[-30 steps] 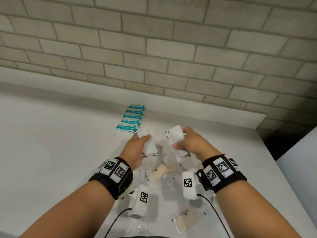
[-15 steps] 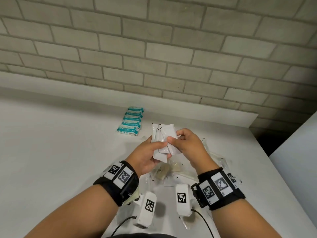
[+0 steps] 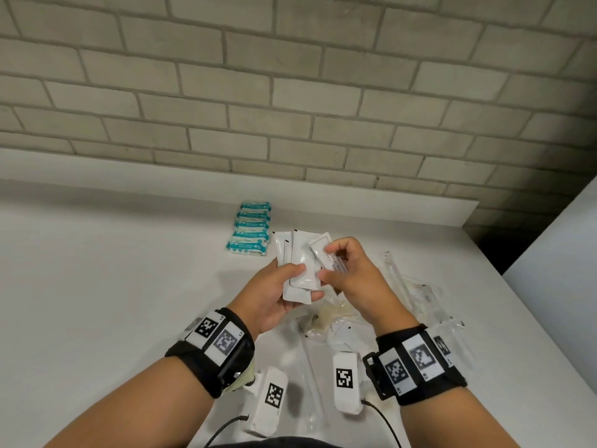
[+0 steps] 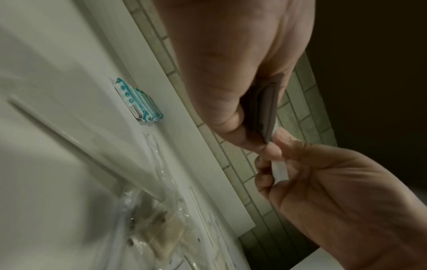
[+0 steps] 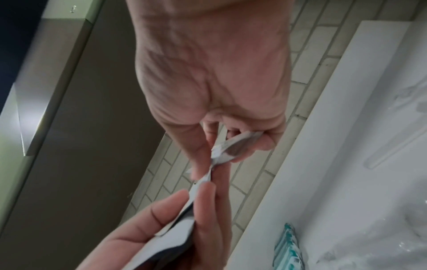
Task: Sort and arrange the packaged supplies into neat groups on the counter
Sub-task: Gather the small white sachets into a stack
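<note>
Flat white foil sachets (image 3: 298, 270) fan upright, gripped in the left hand (image 3: 274, 294); the right hand (image 3: 350, 273) pinches one printed white sachet (image 3: 326, 255) against them.

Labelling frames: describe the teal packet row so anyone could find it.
Start at the brick wall and drop to the white counter below. The teal packets lie overlapped in a row near the back ledge, beyond the left hand. Nothing else is teal; other packets are white or clear.

A wall of pale grey-beige bricks with darker mortar lines (image 3: 290, 92) rises behind the smooth white bench (image 3: 97, 286), which has a low white upstand (image 3: 355, 205) along its back. A dark gap (image 3: 491, 247) opens at the right, beside a plain white panel (image 3: 555, 286).
</note>
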A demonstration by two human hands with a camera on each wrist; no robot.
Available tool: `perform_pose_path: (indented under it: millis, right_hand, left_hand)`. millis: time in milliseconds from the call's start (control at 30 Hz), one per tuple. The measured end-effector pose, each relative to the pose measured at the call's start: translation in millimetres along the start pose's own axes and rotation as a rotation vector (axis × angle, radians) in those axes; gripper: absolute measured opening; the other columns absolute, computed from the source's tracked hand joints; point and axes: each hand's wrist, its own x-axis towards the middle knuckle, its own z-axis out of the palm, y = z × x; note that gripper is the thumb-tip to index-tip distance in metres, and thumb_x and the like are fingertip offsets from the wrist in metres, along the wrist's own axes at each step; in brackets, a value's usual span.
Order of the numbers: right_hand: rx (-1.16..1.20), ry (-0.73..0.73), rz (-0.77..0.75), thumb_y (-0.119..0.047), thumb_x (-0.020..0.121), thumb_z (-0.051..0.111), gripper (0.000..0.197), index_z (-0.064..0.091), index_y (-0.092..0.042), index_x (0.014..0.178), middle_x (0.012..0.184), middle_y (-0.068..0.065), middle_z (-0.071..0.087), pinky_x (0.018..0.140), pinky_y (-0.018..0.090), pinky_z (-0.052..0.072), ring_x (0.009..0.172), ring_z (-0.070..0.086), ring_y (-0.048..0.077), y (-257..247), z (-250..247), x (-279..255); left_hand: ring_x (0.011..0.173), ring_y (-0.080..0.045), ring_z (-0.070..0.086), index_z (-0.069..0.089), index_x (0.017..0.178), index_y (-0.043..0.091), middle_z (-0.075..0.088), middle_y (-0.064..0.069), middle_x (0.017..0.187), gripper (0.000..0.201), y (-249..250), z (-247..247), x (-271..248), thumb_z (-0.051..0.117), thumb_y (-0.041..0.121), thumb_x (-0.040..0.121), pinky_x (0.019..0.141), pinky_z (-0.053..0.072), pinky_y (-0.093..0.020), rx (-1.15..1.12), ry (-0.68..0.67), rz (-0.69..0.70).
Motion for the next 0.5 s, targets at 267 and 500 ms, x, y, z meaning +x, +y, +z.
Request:
perform_pose_path:
  millis: [267,500]
  right_hand:
    - [-0.031,0.047,0.049,-0.004,0.069,0.084,0.078,0.04,-0.028,0.129,0.094,-0.003,0.06,0.053,0.014,0.045,0.07,0.058,0.004,6.5,28.6,-7.1]
    - [0.293,0.141,0.128,-0.013,0.073,0.081,0.043,0.061,-0.007,0.111,0.098,0.016,0.072,0.073,0.046,0.056,0.089,0.069,0.038,20.5,32.3,-12.0]
  left_hand:
    - [0.097,-0.026,0.068,0.057,0.126,0.014,0.069,-0.014,0.117,0.033,4.4,-17.3,-8.3,0.057,0.008,0.094,0.074,0.059,-0.037,0.167,0.006,-0.042]
    - [0.089,-0.026,0.071,0.06,0.123,0.006,0.073,-0.013,0.102,0.034,1.6,-27.2,-11.2,0.063,0.008,0.089,0.07,0.058,-0.038,0.241,0.026,-0.047]
